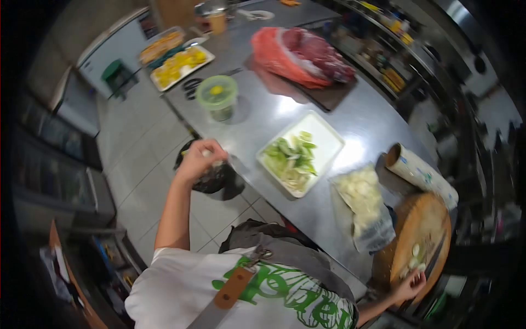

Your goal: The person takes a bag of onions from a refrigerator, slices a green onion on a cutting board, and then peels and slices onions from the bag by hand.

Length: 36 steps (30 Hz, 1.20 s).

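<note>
My left hand (204,157) is closed, held over a dark bin (211,182) beside the metal table's edge; what its fingers hold, if anything, is too small to name. At the lower right, my right hand (411,286) reaches over the round wooden board (408,230), its fingers curled near pale slices (415,257). A dark knife (436,253) lies on that board. Cut green and pale vegetables (296,159) lie in a white tray (327,143) in the middle. Between tray and board is a clear bag of pale pieces (361,200).
A printed roll (422,174) lies behind the board. Meat in red plastic (307,55) rests on a dark board (329,97). A green-lidded tub (217,96), black-handled scissors (192,88) and a tray of yellow pieces (181,66) stand at the far left of the table (257,118).
</note>
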Each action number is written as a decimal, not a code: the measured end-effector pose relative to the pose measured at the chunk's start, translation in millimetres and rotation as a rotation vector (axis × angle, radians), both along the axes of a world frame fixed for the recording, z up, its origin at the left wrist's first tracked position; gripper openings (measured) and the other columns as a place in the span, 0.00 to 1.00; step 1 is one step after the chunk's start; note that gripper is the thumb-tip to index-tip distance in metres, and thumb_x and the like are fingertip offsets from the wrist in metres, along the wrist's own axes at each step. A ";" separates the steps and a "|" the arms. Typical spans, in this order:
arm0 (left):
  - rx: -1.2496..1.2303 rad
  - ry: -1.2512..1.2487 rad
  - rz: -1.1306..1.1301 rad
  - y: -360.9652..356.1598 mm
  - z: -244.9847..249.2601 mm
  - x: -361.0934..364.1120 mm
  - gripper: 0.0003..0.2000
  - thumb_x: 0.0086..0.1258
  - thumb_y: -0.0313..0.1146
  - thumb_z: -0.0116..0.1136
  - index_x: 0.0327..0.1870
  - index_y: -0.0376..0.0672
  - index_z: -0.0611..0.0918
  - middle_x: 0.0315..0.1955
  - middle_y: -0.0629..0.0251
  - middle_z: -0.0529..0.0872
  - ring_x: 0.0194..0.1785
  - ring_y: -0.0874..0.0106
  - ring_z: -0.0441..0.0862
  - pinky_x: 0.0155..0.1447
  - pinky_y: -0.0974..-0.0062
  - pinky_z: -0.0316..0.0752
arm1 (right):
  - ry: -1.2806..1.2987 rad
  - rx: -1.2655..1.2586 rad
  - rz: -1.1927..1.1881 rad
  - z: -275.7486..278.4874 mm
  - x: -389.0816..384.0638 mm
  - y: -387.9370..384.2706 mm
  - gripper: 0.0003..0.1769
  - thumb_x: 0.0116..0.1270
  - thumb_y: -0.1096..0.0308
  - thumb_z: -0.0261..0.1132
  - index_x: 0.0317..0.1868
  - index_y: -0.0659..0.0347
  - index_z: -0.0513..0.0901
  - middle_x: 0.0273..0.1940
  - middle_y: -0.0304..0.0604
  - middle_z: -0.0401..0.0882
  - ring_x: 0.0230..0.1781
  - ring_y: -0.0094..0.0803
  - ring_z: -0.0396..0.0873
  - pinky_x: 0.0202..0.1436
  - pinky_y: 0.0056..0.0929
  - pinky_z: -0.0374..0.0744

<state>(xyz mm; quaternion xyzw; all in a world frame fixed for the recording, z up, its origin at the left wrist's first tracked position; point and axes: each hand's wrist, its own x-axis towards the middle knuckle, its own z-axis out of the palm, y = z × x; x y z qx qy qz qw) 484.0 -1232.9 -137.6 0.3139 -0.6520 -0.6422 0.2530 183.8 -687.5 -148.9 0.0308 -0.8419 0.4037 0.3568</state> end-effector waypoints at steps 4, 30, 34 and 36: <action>0.160 -0.254 0.541 -61.9 -56.8 79.2 0.07 0.56 0.33 0.64 0.24 0.47 0.77 0.13 0.78 0.68 0.13 0.86 0.57 0.16 0.82 0.48 | -0.045 0.034 -0.056 11.0 2.6 -12.7 0.14 0.62 0.66 0.64 0.44 0.66 0.76 0.35 0.43 0.76 0.33 0.26 0.73 0.33 0.24 0.74; 0.264 0.375 -0.007 77.2 3.5 -81.9 0.14 0.63 0.30 0.57 0.50 0.39 0.76 0.42 0.65 0.80 0.42 0.77 0.78 0.48 0.80 0.73 | 0.084 0.064 0.415 42.7 70.7 -145.3 0.13 0.53 0.76 0.63 0.41 0.65 0.77 0.41 0.48 0.74 0.44 0.39 0.73 0.46 0.31 0.71; 0.406 0.320 -0.679 155.5 14.1 -139.0 0.11 0.66 0.26 0.51 0.49 0.37 0.73 0.48 0.59 0.79 0.49 0.73 0.78 0.52 0.80 0.74 | -0.217 -0.108 0.838 45.3 98.6 -189.9 0.14 0.55 0.82 0.60 0.44 0.68 0.76 0.40 0.44 0.72 0.36 0.25 0.73 0.40 0.21 0.73; 0.410 0.370 -0.776 179.8 15.5 -152.8 0.10 0.67 0.25 0.49 0.48 0.37 0.73 0.49 0.57 0.78 0.49 0.73 0.78 0.52 0.80 0.73 | -0.250 -0.107 0.864 45.5 103.1 -199.4 0.14 0.55 0.82 0.61 0.44 0.68 0.76 0.40 0.43 0.72 0.34 0.24 0.73 0.39 0.20 0.73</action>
